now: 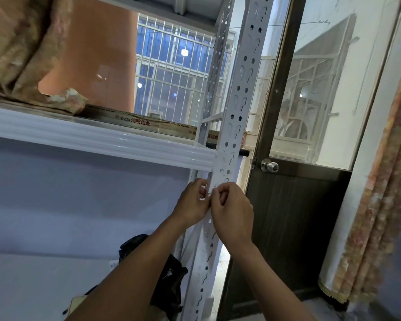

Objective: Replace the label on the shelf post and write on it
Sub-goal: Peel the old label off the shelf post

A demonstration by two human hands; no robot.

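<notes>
- Post (235, 117), frame centre; label (218, 183) on it, just under shelf (102, 137).
- Left hand (192, 202), right hand (233, 214): fingers pinching label edge.
- Peeling or sticking unclear; writing judged not yet done.

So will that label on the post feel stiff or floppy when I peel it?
Probably floppy: the label looks paper-thin, flat against the shelf post. Likely light and tearable, since left hand and right hand pinch it by fingertips.
</notes>
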